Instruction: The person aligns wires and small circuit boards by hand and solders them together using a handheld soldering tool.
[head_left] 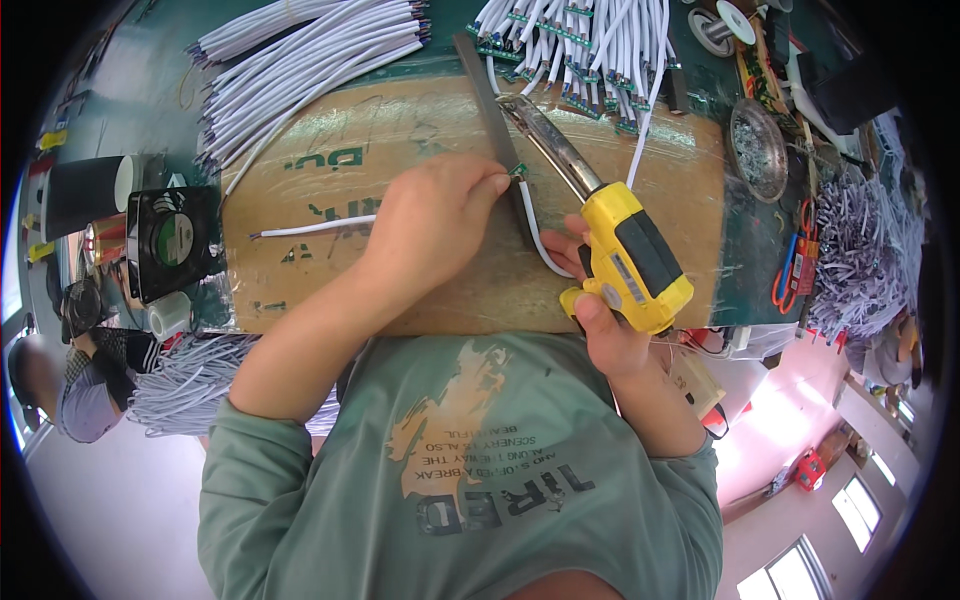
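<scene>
On a green workbench (pixel 130 115) in a bright workshop, a cardboard sheet (pixel 320 130) lies beneath a worker's bare hands. The left hand (pixel 425 210) pinches a small green board (pixel 518 171) between thumb and forefinger, over a dark bar (pixel 487 105). A white cable (pixel 532 222) curves from the board toward the right hand (pixel 605 325), which grasps a yellow-and-black soldering gun (pixel 632 255), its metal barrel angled up and to the left, its tip beside the bar. A second cable (pixel 315 227) shows left of the left hand. Cable bundles (pixel 310 85) lie behind, a black fan (pixel 172 240) stands at left, and a metal dish (pixel 758 150) and scissors (pixel 790 275) sit at right.
</scene>
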